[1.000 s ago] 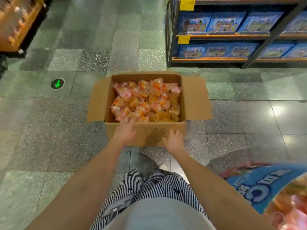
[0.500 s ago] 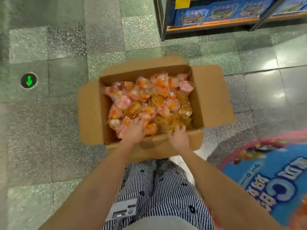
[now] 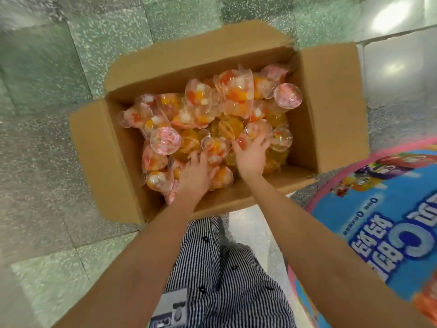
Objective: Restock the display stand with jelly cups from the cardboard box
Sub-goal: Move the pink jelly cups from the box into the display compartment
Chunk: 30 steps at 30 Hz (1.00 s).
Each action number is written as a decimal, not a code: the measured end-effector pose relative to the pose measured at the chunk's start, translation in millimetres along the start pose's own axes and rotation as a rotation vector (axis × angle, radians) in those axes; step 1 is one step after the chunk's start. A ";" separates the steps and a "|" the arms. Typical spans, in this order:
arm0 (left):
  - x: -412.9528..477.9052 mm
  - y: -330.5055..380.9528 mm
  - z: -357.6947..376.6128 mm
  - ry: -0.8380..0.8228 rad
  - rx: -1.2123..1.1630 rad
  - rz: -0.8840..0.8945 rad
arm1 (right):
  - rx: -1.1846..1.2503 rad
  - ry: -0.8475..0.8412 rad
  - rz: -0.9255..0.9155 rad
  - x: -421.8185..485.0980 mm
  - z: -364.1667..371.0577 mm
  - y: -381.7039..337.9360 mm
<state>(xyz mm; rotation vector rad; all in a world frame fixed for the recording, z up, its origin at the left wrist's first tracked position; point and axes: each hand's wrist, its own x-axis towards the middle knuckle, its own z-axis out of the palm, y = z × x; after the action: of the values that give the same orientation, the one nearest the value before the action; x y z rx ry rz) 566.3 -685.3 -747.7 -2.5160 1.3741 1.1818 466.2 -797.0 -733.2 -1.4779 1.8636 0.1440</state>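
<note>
An open cardboard box [image 3: 331, 107] stands on the floor in front of me, filled with clear jelly cups [image 3: 236, 95] holding orange, red and white pieces. Both my hands are inside the box at its near side. My left hand [image 3: 196, 171] lies palm down on the cups, its fingertips sunk among them. My right hand [image 3: 250, 155] rests on the pile with fingers spread, touching several cups. Neither hand has lifted a cup. The blue and pink display stand [image 3: 378, 233] is at my right, only partly in view.
Speckled green floor tiles [image 3: 47, 162] surround the box. My striped trousers [image 3: 224, 268] are directly below, close to the box's near wall. The box's flaps are folded outward on all sides.
My view has dropped closer over the box, and the shelves have left the frame. Both hands moved from the box's near wall and rim forward onto the pile of cups.
</note>
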 end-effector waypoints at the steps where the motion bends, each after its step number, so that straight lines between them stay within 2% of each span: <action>1: 2.3 1.1 2.0 -0.002 -0.016 -0.013 | 0.013 0.013 0.007 1.9 3.6 -0.5; 10: 7.8 -0.9 4.0 0.012 -0.143 -0.029 | 0.151 0.050 0.044 1.3 10.9 1.2; 16: 0.4 -5.3 -6.0 0.010 -0.321 0.019 | 0.142 -0.047 0.078 -16.6 1.7 9.2; 20: -15.5 -6.0 -25.9 0.026 -0.387 0.081 | 0.240 -0.078 0.074 -41.5 -15.0 16.6; 25: -41.5 4.1 -52.5 0.017 -0.338 0.117 | 0.348 -0.076 0.022 -73.7 -49.1 33.6; 30: -67.2 38.8 -68.8 0.052 -0.226 0.238 | 0.426 -0.044 -0.053 -101.5 -89.0 61.8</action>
<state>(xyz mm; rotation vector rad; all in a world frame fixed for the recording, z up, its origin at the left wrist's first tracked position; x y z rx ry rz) 557.8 -687.1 -644.4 -2.6023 1.6809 1.3949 376.0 -741.1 -629.4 -1.2142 1.6885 -0.2323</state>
